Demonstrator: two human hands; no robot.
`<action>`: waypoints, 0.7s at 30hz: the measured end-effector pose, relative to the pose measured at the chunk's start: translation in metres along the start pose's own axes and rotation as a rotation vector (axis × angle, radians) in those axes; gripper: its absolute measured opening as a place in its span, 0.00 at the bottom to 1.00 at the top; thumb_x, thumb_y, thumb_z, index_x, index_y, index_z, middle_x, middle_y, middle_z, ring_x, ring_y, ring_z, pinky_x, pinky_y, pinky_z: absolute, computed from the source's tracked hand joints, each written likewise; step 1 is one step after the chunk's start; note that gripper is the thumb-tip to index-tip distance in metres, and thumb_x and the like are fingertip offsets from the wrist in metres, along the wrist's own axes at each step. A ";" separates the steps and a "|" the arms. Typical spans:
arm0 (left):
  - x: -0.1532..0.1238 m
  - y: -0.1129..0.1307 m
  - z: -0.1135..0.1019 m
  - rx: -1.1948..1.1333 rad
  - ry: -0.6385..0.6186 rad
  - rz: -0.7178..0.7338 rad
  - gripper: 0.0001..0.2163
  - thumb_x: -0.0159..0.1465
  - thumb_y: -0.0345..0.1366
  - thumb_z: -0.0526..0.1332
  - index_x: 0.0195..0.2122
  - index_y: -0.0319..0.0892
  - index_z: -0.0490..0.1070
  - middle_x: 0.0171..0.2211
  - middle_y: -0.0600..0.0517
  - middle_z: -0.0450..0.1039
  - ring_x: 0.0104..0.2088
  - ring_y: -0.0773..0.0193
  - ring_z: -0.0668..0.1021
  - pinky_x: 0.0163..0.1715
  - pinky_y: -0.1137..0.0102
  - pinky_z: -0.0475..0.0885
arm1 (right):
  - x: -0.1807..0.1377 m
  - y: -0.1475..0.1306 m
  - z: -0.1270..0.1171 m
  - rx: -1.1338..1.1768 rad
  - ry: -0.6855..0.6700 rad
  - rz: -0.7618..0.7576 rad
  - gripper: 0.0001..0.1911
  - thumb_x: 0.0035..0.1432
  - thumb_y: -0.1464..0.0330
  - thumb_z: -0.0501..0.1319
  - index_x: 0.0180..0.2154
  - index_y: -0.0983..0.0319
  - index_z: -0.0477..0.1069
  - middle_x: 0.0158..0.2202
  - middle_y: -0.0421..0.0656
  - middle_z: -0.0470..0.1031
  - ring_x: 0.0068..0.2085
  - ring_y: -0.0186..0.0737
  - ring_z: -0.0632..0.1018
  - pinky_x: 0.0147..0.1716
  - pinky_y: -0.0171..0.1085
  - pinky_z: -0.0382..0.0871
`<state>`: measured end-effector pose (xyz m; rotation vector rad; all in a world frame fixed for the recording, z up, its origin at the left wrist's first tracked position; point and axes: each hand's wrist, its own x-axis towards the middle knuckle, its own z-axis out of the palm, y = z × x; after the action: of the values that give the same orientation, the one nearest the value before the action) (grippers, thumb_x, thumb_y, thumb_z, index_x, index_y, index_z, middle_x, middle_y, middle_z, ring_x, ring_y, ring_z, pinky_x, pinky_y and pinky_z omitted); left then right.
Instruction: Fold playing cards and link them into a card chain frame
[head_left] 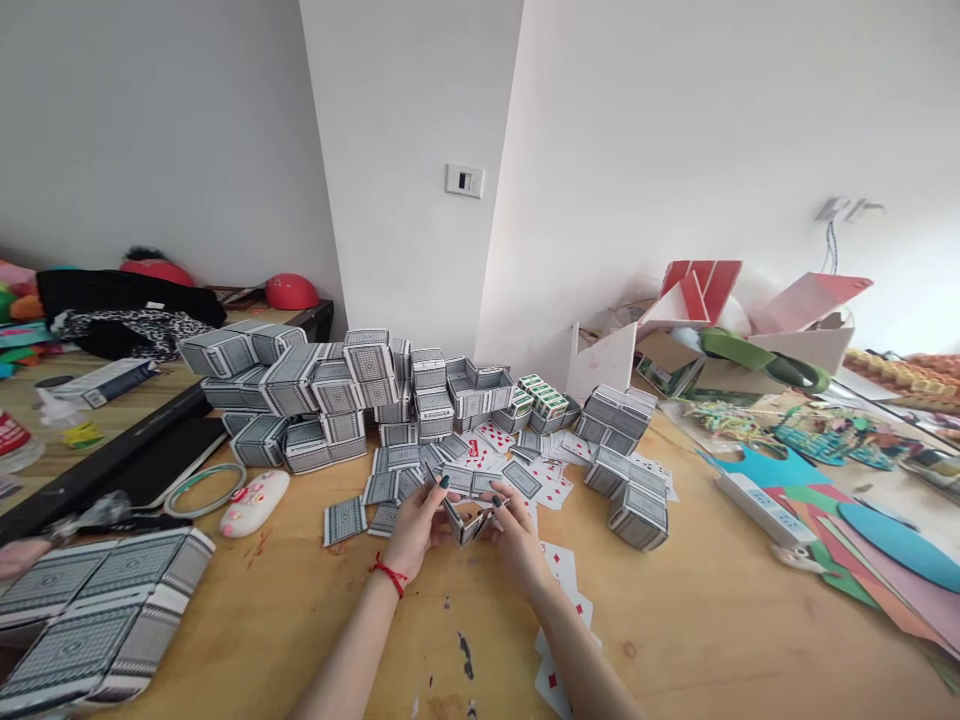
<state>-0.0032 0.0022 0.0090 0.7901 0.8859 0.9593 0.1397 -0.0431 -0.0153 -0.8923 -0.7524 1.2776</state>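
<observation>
At the front middle of the table, my left hand [418, 527] and my right hand [517, 530] are closed on opposite sides of a partly formed box of folded playing cards [466, 526]. Its top looks open, and my fingers cover parts of its walls. A red string bracelet [390, 574] circles my left wrist. Just beyond my hands lie folded grey-backed cards [397, 458] and loose face-up cards [556, 488]. More face-up cards [556, 570] run beneath my right forearm. A flat-lying folded card [345, 521] rests left of my left hand.
Stacked card blocks [292, 385] stand at the back left, with others [626, 450] at the right and a large one [112, 610] at the near left. A white mouse [255, 503], a coiled cable [196, 490], a power strip [765, 508] and coloured paper [900, 545] lie around.
</observation>
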 end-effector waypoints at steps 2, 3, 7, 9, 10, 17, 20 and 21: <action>0.000 0.000 0.000 -0.009 0.004 0.000 0.17 0.49 0.47 0.61 0.34 0.39 0.67 0.28 0.49 0.74 0.26 0.59 0.78 0.19 0.70 0.71 | 0.000 -0.001 0.002 0.033 0.007 0.012 0.17 0.49 0.62 0.59 0.43 0.54 0.63 0.40 0.41 0.68 0.32 0.37 0.71 0.28 0.35 0.64; 0.000 0.000 -0.001 -0.020 0.005 0.004 0.17 0.49 0.46 0.61 0.34 0.39 0.67 0.29 0.49 0.74 0.26 0.59 0.78 0.18 0.71 0.71 | 0.000 -0.001 0.002 0.036 0.015 0.016 0.17 0.49 0.62 0.59 0.42 0.55 0.64 0.40 0.41 0.69 0.32 0.37 0.71 0.28 0.35 0.64; 0.000 0.002 -0.002 -0.095 0.015 0.023 0.18 0.50 0.46 0.61 0.37 0.40 0.65 0.33 0.48 0.73 0.26 0.61 0.78 0.18 0.73 0.70 | 0.002 -0.001 0.002 -0.009 0.058 0.015 0.16 0.48 0.60 0.59 0.40 0.56 0.65 0.36 0.41 0.70 0.31 0.37 0.71 0.27 0.36 0.65; -0.001 0.002 -0.001 -0.108 0.018 0.028 0.18 0.50 0.46 0.61 0.38 0.40 0.65 0.33 0.49 0.73 0.26 0.61 0.78 0.18 0.72 0.71 | 0.002 -0.002 0.002 -0.026 0.058 0.009 0.16 0.47 0.59 0.60 0.39 0.56 0.65 0.35 0.41 0.70 0.30 0.37 0.71 0.27 0.36 0.65; -0.001 0.002 -0.001 -0.101 0.017 0.029 0.18 0.50 0.46 0.61 0.37 0.40 0.65 0.34 0.49 0.73 0.26 0.61 0.78 0.18 0.72 0.71 | 0.002 -0.002 0.002 -0.027 0.050 0.008 0.15 0.47 0.59 0.60 0.38 0.56 0.65 0.35 0.41 0.69 0.30 0.37 0.71 0.27 0.36 0.65; 0.002 -0.001 0.000 0.012 0.030 0.028 0.19 0.50 0.48 0.60 0.34 0.38 0.66 0.33 0.48 0.72 0.27 0.59 0.78 0.18 0.71 0.71 | 0.000 -0.003 0.003 -0.022 0.014 0.015 0.13 0.49 0.60 0.59 0.37 0.56 0.65 0.37 0.40 0.68 0.30 0.36 0.70 0.28 0.35 0.65; 0.001 -0.001 -0.001 0.037 0.033 0.029 0.18 0.50 0.49 0.60 0.34 0.39 0.66 0.34 0.48 0.72 0.28 0.58 0.78 0.19 0.69 0.72 | 0.000 -0.001 0.002 -0.023 0.009 0.017 0.13 0.49 0.60 0.59 0.37 0.57 0.65 0.35 0.40 0.68 0.29 0.34 0.70 0.27 0.34 0.64; 0.001 -0.001 -0.001 0.049 0.033 0.031 0.18 0.50 0.49 0.60 0.34 0.40 0.65 0.34 0.48 0.72 0.28 0.58 0.78 0.19 0.69 0.72 | 0.001 -0.001 0.002 -0.034 0.013 0.018 0.13 0.49 0.60 0.59 0.37 0.57 0.65 0.35 0.40 0.68 0.28 0.34 0.69 0.26 0.34 0.63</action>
<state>-0.0039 0.0034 0.0076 0.8342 0.9313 0.9829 0.1386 -0.0424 -0.0138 -0.9357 -0.7590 1.2771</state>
